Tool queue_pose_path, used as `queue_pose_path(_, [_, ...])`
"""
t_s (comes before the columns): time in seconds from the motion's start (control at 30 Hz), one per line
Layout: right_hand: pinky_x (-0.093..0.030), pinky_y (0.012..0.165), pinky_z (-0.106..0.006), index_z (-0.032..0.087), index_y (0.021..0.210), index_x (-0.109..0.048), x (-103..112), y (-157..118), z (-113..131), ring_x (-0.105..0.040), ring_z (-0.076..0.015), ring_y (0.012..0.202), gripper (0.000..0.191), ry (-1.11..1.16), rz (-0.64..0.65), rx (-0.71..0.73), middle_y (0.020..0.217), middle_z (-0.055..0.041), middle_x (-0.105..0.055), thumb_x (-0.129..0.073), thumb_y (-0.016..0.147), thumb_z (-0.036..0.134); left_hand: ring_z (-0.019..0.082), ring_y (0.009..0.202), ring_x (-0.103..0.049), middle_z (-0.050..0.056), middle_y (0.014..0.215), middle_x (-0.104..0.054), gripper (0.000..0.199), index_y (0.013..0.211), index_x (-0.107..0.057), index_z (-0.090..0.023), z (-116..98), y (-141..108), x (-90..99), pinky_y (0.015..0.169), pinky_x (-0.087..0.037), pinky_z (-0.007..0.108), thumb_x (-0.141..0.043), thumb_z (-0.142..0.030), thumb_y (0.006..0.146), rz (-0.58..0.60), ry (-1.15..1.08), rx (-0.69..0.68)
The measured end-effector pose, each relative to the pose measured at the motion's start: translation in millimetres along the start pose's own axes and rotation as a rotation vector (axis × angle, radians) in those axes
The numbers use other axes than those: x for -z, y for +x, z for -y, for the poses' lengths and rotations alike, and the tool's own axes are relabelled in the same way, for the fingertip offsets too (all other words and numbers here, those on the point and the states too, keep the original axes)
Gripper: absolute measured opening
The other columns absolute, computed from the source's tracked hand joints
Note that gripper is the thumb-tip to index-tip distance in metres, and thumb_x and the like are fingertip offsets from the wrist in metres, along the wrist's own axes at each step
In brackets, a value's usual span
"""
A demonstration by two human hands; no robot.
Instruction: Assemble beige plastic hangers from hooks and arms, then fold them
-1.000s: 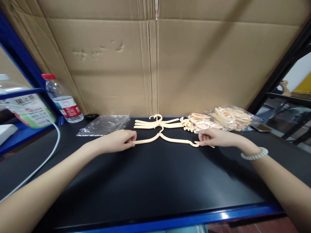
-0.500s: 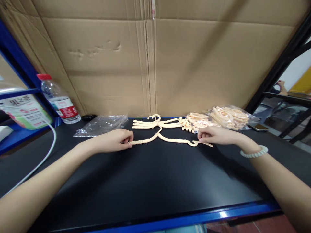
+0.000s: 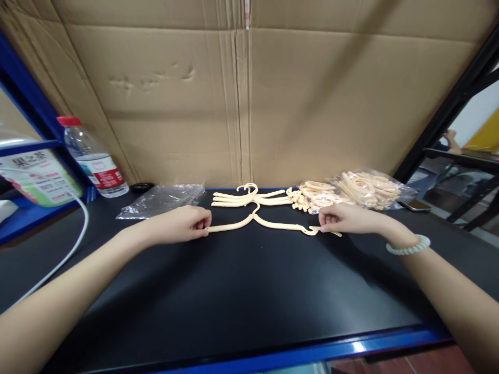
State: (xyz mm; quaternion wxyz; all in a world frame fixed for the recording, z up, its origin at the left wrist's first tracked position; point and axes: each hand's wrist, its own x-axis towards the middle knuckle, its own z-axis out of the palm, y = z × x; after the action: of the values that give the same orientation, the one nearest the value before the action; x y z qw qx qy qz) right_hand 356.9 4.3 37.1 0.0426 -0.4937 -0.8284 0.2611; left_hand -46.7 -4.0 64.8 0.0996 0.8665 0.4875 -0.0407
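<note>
At a matte black tabletop (image 3: 249, 296), the left hand (image 3: 184, 223) is pinching one tip of a cream, wishbone-shaped hanger (image 3: 279, 225). Well apart, the right hand (image 3: 348, 217) is clasping a slim, cream hooked piece (image 3: 311, 232) at its other tip; whether they are joining, I cannot tell. The hanger is looking like light, stiff, slightly slick plastic, best gripped by its arm ends. Beyond, cream stacked hangers (image 3: 232, 202) are lying.

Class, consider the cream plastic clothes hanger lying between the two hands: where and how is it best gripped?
Probably pinch the hanger by its slim arms near both outer ends, coming from the near side. It lies flat and spread sideways, with bare black tabletop in front, while its hook points away toward the stacked cream plastic hangers.
</note>
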Motion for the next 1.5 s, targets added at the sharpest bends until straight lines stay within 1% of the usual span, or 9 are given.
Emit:
queue_pose_path(0.47, [-0.039,0.058,-0.028,0.019,0.074,-0.053,-1.4,1.0,-2.1,-0.051,-0.0157,0.059,0.028,0.006,-0.011,0.000,0.061,-0.0019,-0.058,-0.056,0.080,0.046,0.018,0.065,-0.057,0.004,0.075,-0.062,0.011,0.074,-0.058,-0.020,2.2,0.5,-1.5,0.058,-0.038,0.027,-0.052,-0.029,0.078,-0.013,-0.027,-0.008])
queue_pose_path(0.77, [-0.035,0.057,-0.028,0.018,0.072,-0.055,0.7,0.2,-2.5,-0.048,-0.0156,0.061,0.025,-0.091,-0.047,0.034,0.066,-0.0027,-0.057,-0.050,0.082,0.041,0.018,0.066,-0.058,0.003,0.076,-0.064,0.014,0.077,-0.059,-0.020,2.4,-1.5,0.6,0.058,-0.040,0.026,-0.051,-0.032,0.080,0.009,-0.032,-0.010])
queue_pose_path(0.83, [-0.035,0.057,-0.028,0.019,0.072,-0.055,0.2,1.8,-4.5,-0.048,-0.0156,0.061,0.026,-0.119,-0.110,0.052,0.067,-0.0026,-0.057,-0.050,0.083,0.041,0.018,0.066,-0.059,0.002,0.075,-0.064,0.018,0.079,-0.059,-0.020,5.0,1.0,-1.7,0.060,-0.042,0.027,-0.049,-0.035,0.084,-0.052,-0.030,-0.026])
queue_pose_path(0.97, [-0.036,0.059,-0.028,0.019,0.076,-0.057,-1.0,8.1,-3.9,-0.050,-0.0164,0.062,0.026,-0.136,-0.314,0.106,0.069,-0.0027,-0.060,-0.049,0.087,0.042,0.023,0.089,-0.061,0.007,0.095,-0.065,0.022,0.092,-0.057,-0.019,12.9,15.0,-13.9,0.080,-0.047,0.034,-0.045,-0.037,0.087,-0.404,-0.005,-0.091])
queue_pose_path(1.03, [-0.039,0.061,-0.029,0.019,0.079,-0.059,-1.3,12.9,-1.3,-0.054,-0.0175,0.066,0.023,-0.148,-0.407,0.126,0.075,-0.0039,-0.064,-0.048,0.088,0.038,0.025,0.100,-0.059,0.010,0.106,-0.063,0.025,0.100,-0.056,-0.018,17.2,24.1,-21.7,0.088,-0.046,0.038,-0.044,-0.037,0.088,-0.476,-0.008,-0.103])
queue_pose_path(1.2, [-0.044,0.077,-0.034,0.019,0.086,-0.062,-4.5,31.0,-2.0,-0.060,-0.0242,0.086,0.017,-0.240,-0.584,0.213,0.090,-0.0093,-0.067,-0.048,0.088,0.029,0.027,0.117,-0.053,0.014,0.125,-0.058,0.037,0.119,-0.052,-0.016,25.3,41.4,-35.0,0.101,-0.041,0.043,-0.043,-0.034,0.089,-0.449,-0.040,-0.117])
queue_pose_path(1.27, [-0.045,0.084,-0.038,0.017,0.093,-0.063,-7.6,40.4,-6.7,-0.060,-0.0266,0.095,0.018,-0.289,-0.604,0.244,0.098,-0.0119,-0.067,-0.047,0.089,0.024,0.027,0.116,-0.055,0.013,0.125,-0.060,0.037,0.120,-0.053,-0.016,27.4,44.8,-37.2,0.101,-0.042,0.043,-0.043,-0.033,0.089,-0.428,-0.040,-0.113])
queue_pose_path(1.4, [-0.046,0.090,-0.042,0.016,0.113,-0.060,-16.5,56.5,-14.0,-0.060,-0.0282,0.105,0.027,-0.350,-0.592,0.277,0.111,-0.0145,-0.065,-0.047,0.090,0.020,0.029,0.112,-0.057,0.014,0.119,-0.064,0.034,0.115,-0.057,-0.015,29.8,48.4,-38.8,0.097,-0.045,0.044,-0.045,-0.033,0.088,-0.432,-0.030,-0.092])
queue_pose_path(1.5, [-0.042,0.098,-0.046,0.018,0.123,-0.056,-22.5,61.4,-11.6,-0.055,-0.0294,0.116,0.033,-0.376,-0.583,0.292,0.122,-0.0141,-0.062,-0.047,0.091,0.021,0.028,0.108,-0.059,0.013,0.116,-0.064,0.031,0.111,-0.059,-0.017,28.7,50.7,-38.4,0.094,-0.046,0.042,-0.044,-0.032,0.089,-0.453,-0.025,-0.091])
